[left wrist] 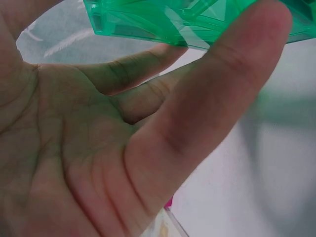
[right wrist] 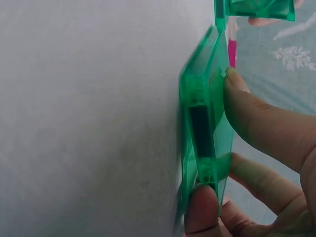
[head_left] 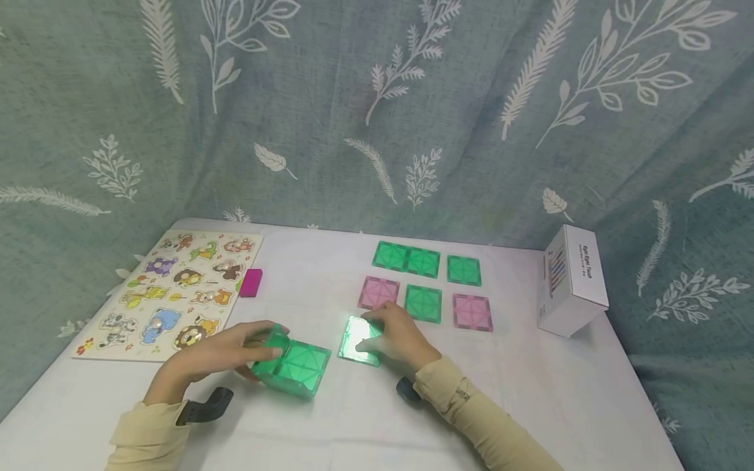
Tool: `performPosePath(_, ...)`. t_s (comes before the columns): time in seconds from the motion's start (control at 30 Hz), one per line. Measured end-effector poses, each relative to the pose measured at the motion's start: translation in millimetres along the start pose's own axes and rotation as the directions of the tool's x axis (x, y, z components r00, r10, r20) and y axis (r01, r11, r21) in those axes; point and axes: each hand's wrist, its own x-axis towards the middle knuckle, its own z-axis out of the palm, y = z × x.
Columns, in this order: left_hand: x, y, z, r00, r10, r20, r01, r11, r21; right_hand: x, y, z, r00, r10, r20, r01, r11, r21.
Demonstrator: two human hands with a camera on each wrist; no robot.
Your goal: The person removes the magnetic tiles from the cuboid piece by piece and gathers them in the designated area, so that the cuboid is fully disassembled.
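My left hand point(head_left: 215, 354) grips a joined piece of green translucent magnetic tiles point(head_left: 304, 367), with the thumb on its near side. In the left wrist view part of that piece point(left wrist: 148, 19) shows above the palm, and some fingers pass behind it. To its right, my right hand point(head_left: 400, 335) holds a single green magnetic tile point(head_left: 352, 341) by its edges, low over the white tabletop. The right wrist view shows this tile point(right wrist: 201, 131) edge-on, with fingertips at its lower edge and against its face. A narrow gap separates the tile from the joined piece in the head view.
Behind the right hand lie green tiles point(head_left: 423, 303) and pink tiles point(head_left: 472, 312) in two rows. An animal puzzle board point(head_left: 177, 297) is at the left, a magenta block point(head_left: 251, 282) beside it. A white box point(head_left: 571, 281) stands at the right, before the leaf-patterned curtain point(head_left: 330, 118).
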Motion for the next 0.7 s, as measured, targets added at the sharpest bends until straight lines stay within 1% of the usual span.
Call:
performPosePath(0.17, -1.4, 1.5, -0.3, 1.0, -0.016, -0.005, 0.016, 1.0, 0.013, 0.6, -1.5, -0.9, 1.0, -0.002, 0.003, 0.002, 1.0, -0.025)
performPosePath(0.4, -3.6, 1.9, 0.1, 1.0, -0.027, -0.011, 0.027, 1.0, 0.003, 1.7, -1.9, 1.6, 1.0, -0.008, 0.026, 0.011, 0.993, -0.113)
performPosePath(0.5, -3.4, 1.8, 0.3, 1.0, -0.023, -0.006, 0.023, 1.0, -0.003, 1.6, -2.3, 2.1, 1.0, -0.001, 0.022, 0.004, 0.991, -0.137)
performPosePath(0.7, -1.5, 2.9, 0.7, 1.0, -0.004, -0.001, 0.004, 1.0, 0.003, 0.9, -2.1, 1.2, 1.0, -0.008, 0.011, 0.009, 0.99, -0.143)
